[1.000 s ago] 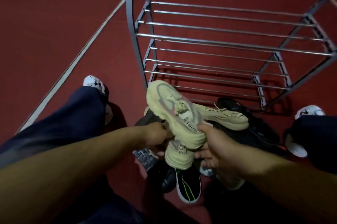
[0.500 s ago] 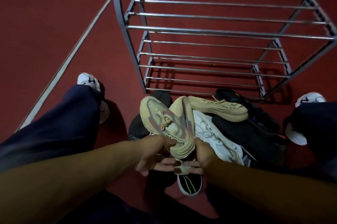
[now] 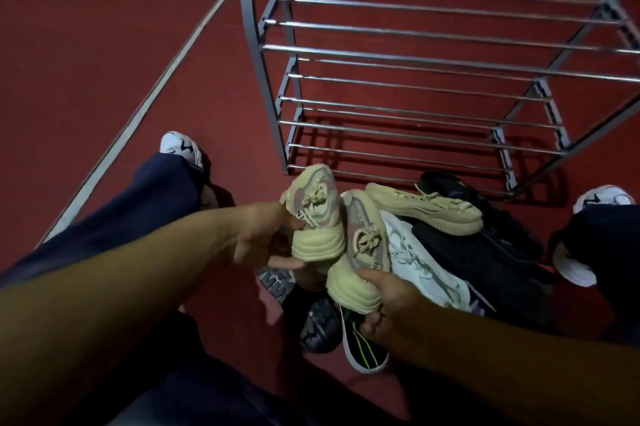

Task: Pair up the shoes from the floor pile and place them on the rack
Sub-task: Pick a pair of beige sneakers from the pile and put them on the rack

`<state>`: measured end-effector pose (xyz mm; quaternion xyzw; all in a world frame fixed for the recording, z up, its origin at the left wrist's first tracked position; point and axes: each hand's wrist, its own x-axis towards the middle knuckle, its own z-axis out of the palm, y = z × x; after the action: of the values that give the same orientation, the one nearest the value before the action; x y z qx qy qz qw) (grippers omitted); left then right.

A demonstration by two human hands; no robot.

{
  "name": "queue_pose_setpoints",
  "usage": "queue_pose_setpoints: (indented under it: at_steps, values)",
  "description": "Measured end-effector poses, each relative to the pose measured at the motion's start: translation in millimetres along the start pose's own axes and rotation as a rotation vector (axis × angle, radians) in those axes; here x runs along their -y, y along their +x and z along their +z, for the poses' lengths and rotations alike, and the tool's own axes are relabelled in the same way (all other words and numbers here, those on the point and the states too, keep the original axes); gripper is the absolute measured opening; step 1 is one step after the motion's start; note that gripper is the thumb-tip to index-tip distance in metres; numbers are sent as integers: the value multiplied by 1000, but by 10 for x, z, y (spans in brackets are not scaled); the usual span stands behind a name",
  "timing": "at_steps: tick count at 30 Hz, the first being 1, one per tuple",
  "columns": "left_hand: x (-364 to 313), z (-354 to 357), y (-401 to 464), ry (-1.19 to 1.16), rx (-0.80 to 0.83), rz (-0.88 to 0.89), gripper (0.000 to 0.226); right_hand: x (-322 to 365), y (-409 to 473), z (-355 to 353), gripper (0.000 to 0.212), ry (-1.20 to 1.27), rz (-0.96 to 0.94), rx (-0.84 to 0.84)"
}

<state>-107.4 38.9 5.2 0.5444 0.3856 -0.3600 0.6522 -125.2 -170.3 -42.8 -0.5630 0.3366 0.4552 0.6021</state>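
Observation:
Two matching beige sneakers with pink-grey panels are held side by side above the floor pile. My left hand [image 3: 266, 238] grips the heel of the left beige sneaker [image 3: 313, 214]. My right hand [image 3: 388, 304] grips the heel of the right beige sneaker [image 3: 360, 252]. Their toes point toward the grey metal shoe rack [image 3: 433, 51], which stands just beyond with bare bars. Under and beside them the pile holds a white sneaker [image 3: 422, 266], another beige shoe [image 3: 426, 207] and black shoes [image 3: 485, 245].
A black shoe with a green-striped sole [image 3: 363, 346] and a dark shoe [image 3: 317, 328] lie near my right wrist. My own feet in white sneakers sit at left [image 3: 180, 145] and right [image 3: 602, 197]. The floor is red with a white line [image 3: 149, 103].
The two beige sneakers have separated and now sit side by side, one in each hand. The view has shifted so the rack appears further right.

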Motion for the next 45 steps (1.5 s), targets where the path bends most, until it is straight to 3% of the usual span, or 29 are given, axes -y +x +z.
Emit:
queue_pose_setpoints:
  at_steps: [6, 10, 16, 20, 25, 28, 30, 32, 37, 41, 45]
  values:
    - [-356, -94, 175, -6, -100, 47, 21, 581, -140, -102, 30, -253, -177, -160]
    - [-579, -89, 612, 126, -385, 250, 25, 1017, 232, -69, 43, -354, -269, -269]
    - [-898, -161, 1466, 93, -486, 456, 27, 1679, 1111, 108, 44, -313, -379, -362]
    - [-1212, -532, 2287, 73, -702, 425, 36, 2041, 1949, 438, 42, -316, -385, -353]
    - [-937, -393, 2277, 58, -945, 395, 34, 2060, 2123, 608, 38, -248, -309, -336]
    - [-723, -78, 2125, 13, -940, 319, 51, 1972, 2114, 640, 37, -265, -307, -229]
    - [-736, 7, 2187, 39, -883, 170, 89, 1917, 2190, 615, 36, -255, -274, -252]
    - [-765, -83, 2304, 113, -798, 154, 117, 1904, 2233, 606, 33, -214, -224, -317]
    - [-675, -319, 2441, 549, -657, 224, 99, 1831, 2268, 535, 31, -184, -254, -334]
    - [-480, -512, 2728, 578, -610, 334, 103, 1847, 2274, 520, 35, -209, -298, -253]
    - [-480, -518, 2675, 525, -558, 461, 92, 1848, 2300, 431, 30, -110, -269, -225]
